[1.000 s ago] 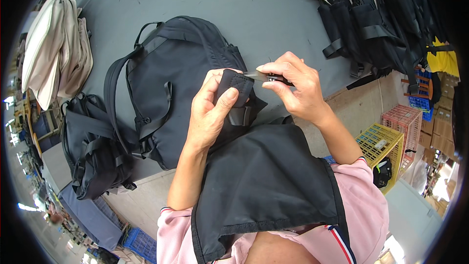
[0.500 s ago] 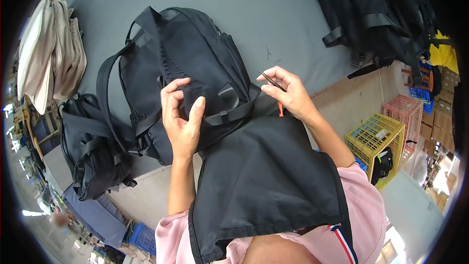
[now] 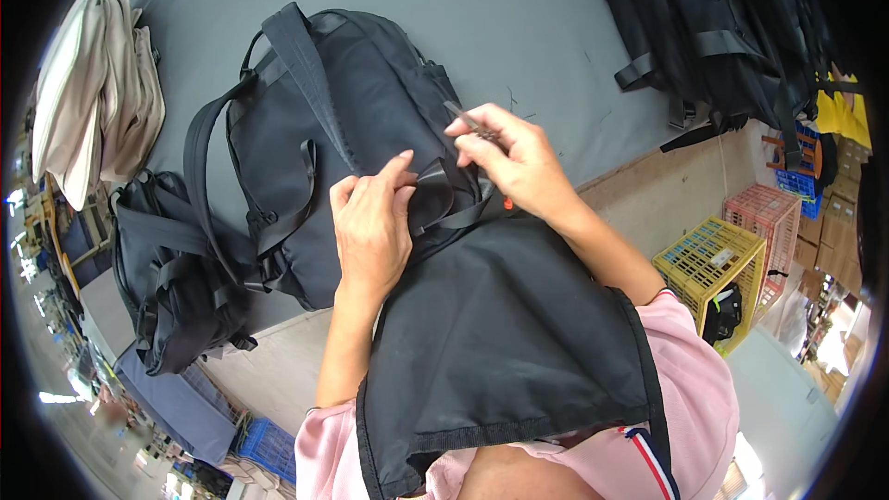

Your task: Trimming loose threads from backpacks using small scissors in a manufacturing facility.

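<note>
grey table [image 3: 546, 28] bears a black backpack [image 3: 352, 130], where the left hand [image 3: 370, 227] pinches a strap [image 3: 435, 176] taut so the right hand [image 3: 514, 157], gripping snips [image 3: 468, 118], can reach it.

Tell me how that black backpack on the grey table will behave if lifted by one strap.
The black backpack lies flat and creased, so it would probably sag and fold. It looks unstuffed, so likely light. Its loose straps would probably dangle and could snag.
</note>
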Motion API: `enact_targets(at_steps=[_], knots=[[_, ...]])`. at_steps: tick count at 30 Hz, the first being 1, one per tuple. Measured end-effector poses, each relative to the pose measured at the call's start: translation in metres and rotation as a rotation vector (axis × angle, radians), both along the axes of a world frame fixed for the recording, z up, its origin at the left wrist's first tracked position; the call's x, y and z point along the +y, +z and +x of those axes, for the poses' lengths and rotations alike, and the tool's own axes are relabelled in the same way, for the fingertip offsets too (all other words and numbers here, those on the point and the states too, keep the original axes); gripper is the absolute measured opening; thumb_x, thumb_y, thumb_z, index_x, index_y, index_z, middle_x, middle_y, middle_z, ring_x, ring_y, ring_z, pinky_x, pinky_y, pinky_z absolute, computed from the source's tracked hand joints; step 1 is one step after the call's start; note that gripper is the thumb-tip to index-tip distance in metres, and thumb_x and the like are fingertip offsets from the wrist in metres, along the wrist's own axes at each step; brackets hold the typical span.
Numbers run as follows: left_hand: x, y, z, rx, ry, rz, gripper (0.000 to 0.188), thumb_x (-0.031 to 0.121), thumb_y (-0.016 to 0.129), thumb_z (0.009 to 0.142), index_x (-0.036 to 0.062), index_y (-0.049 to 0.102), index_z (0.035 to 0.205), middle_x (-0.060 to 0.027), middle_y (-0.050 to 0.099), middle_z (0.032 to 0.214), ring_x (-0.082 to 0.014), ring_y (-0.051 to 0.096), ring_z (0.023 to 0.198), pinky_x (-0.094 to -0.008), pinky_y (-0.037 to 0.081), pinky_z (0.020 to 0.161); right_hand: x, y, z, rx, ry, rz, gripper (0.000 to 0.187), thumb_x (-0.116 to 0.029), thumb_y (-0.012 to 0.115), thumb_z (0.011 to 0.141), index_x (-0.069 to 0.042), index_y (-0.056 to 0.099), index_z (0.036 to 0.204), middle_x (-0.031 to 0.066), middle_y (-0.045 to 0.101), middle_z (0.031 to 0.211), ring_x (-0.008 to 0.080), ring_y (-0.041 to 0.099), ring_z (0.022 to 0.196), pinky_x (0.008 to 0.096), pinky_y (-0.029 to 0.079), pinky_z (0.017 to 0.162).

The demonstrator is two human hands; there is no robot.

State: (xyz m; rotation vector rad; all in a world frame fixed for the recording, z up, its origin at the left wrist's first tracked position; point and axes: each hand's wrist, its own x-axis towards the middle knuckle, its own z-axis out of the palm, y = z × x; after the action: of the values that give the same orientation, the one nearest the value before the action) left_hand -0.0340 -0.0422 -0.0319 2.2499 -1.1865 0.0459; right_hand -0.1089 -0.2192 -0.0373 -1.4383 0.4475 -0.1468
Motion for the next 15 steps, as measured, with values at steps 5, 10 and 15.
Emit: enact_targets(at_steps=[5,10,15], knots=[[-0.020,0.022,0.002,0.286,0.132,0.070,0.049,0.038,0.071,0.076,0.0064,0.058,0.110,-0.0024,0.064,0.077,-0.0162,0.058,0.066,-0.0327,0.036,0.079,-0.018,-0.026,-0.027,0.195,-0.052,-0.090,0.022,-0.023,0.060,0.088,-0.001,0.060,0.090,0.0005,0.059,0.072,0.0046,0.050,0.053,0.0199,0.040,0.044],[-0.025,0.005,0.000,0.448,0.215,0.241,0.024,0.008,0.062,0.075,0.0049,0.062,0.099,-0.0077,0.064,0.082,-0.0189,0.054,0.067,-0.0309,0.042,0.077,-0.011,-0.037,-0.042,0.380,0.017,0.330,0.025,-0.027,0.059,0.091,-0.005,0.056,0.101,-0.0034,0.051,0.069,0.0001,0.031,0.042,0.0179,0.023,0.037],[-0.024,-0.010,0.003,0.623,0.186,0.080,0.028,-0.003,0.052,0.070,0.0041,0.060,0.096,-0.0072,0.060,0.087,-0.0195,0.057,0.080,-0.0314,0.036,0.086,-0.002,-0.048,-0.048,0.377,-0.085,0.746,0.033,-0.024,0.060,0.091,-0.004,0.049,0.115,-0.0039,0.049,0.071,0.0011,0.029,0.039,0.0176,0.023,0.036]])
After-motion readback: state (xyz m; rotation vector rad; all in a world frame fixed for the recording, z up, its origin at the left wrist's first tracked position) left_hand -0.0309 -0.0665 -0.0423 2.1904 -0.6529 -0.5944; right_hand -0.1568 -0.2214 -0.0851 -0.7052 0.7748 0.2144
